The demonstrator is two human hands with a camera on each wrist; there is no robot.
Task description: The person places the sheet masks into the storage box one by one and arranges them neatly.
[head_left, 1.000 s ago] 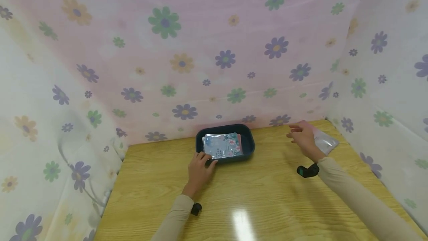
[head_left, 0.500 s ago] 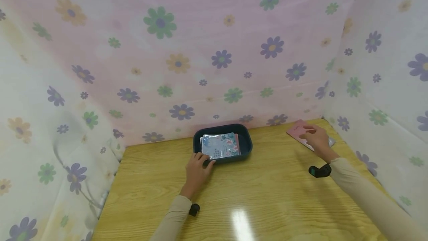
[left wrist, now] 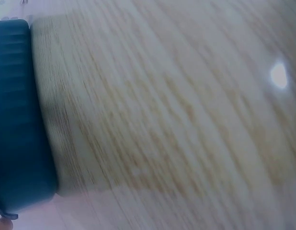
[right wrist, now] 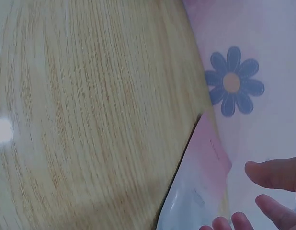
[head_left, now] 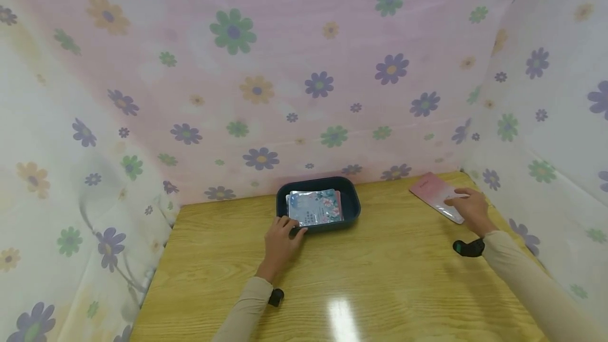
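A dark blue tray (head_left: 353, 212) stands against the back wall, also visible as a teal wall (left wrist: 21, 115) in the left wrist view. In it lie several flat packets, the top one a silvery-blue floral sachet (head_left: 315, 207). My left hand (head_left: 280, 244) holds the tray's front left rim, fingers over the edge and thumb outside. A pink-and-silver sachet (head_left: 434, 194), which looks like a sheet-mask packet, lies flat at the back right of the table. Over its near right end is my right hand (head_left: 470, 210), with thumb and fingers apart. The right wrist view shows the sachet (right wrist: 200, 167) beside the fingertips.
The wood-grain table (head_left: 380, 268) reaches to flower-patterned cloth walls (head_left: 318, 120) at the back and both sides. A dark wrist camera (head_left: 467, 248) sits below the right hand, and another camera (head_left: 276, 297) sits on the left wrist. Light glares off the table front.
My right hand has moved right across the pink-and-silver sachet, uncovering its pink left end. The left hand stays on the tray rim, and the tray has not moved.
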